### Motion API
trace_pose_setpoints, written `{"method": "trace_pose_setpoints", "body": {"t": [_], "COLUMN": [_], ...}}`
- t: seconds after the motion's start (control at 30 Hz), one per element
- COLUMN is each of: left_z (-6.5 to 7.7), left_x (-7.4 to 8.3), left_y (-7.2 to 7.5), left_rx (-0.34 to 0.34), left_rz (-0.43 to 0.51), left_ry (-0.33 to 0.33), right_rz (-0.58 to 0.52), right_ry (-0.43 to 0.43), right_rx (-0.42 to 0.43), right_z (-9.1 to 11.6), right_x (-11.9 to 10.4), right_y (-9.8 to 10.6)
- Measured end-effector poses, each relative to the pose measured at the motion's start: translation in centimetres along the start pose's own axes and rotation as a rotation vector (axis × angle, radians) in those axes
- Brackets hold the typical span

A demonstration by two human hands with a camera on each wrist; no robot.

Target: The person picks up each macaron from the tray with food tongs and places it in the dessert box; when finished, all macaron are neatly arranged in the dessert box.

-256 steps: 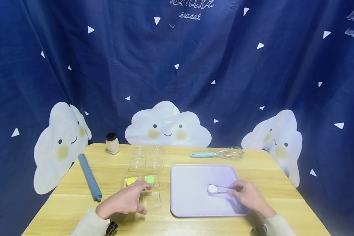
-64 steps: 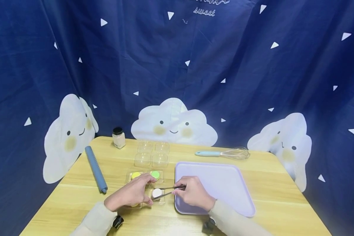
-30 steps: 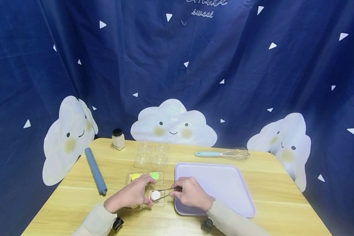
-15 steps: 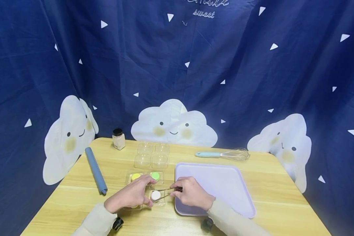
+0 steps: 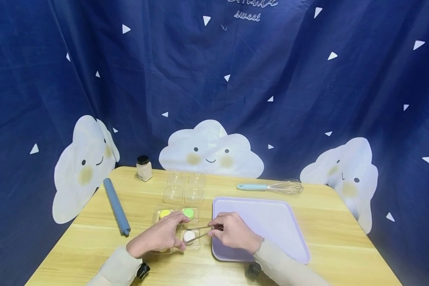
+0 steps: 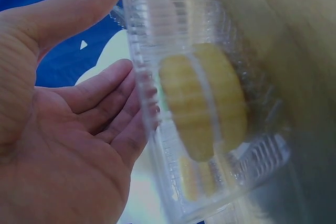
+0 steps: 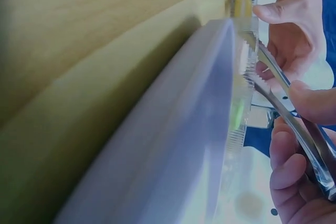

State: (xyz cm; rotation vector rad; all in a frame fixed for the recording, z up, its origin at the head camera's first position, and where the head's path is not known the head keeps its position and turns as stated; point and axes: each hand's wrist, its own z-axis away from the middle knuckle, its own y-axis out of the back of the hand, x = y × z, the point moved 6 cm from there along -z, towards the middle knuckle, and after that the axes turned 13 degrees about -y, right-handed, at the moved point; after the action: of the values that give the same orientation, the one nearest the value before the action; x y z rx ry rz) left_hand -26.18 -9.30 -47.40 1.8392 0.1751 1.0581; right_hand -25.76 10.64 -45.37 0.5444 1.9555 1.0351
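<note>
A white macaron (image 5: 189, 237) sits in the front right compartment of a clear plastic container (image 5: 196, 245). My right hand (image 5: 236, 234) grips metal tongs (image 7: 286, 111), their arms spread on either side of that macaron. Palm facing the container, my left hand (image 5: 159, 236) reaches over its left part, fingertips and thumb at the rim with the fingers fairly straight. A yellow macaron (image 5: 164, 213) and a green macaron (image 5: 188, 213) occupy the back compartments. Another yellow macaron (image 6: 205, 100) with white filling shows large through the wall in the left wrist view; my left hand mostly covers it from above.
Right of the container lies a pale purple tray (image 5: 271, 222), under my right forearm. Behind the container stands a clear domed lid (image 5: 184, 188). A whisk (image 5: 271, 186) lies at the back, a jar (image 5: 144, 169) at the back left, and a blue rod-shaped item (image 5: 116, 206) at the left.
Since the oldest frame, the white macaron has gone from over the tray into the container's front right compartment. Over the last second, the tongs have shifted slightly up and right off the macaron.
</note>
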Motion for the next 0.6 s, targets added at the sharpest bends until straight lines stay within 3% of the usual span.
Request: {"method": "trace_pose_setpoints", "body": {"t": [0.6], "left_z": [0.1], "left_x": [0.1], "left_y": [0.1], "left_rx": [0.002], "left_rz": [0.009], "left_ry": [-0.001], "right_rz": [-0.084], "right_ry": [-0.079], "right_rx": [0.064], "right_z": [0.4], "right_x": [1.0], "right_y": [2.9]}}
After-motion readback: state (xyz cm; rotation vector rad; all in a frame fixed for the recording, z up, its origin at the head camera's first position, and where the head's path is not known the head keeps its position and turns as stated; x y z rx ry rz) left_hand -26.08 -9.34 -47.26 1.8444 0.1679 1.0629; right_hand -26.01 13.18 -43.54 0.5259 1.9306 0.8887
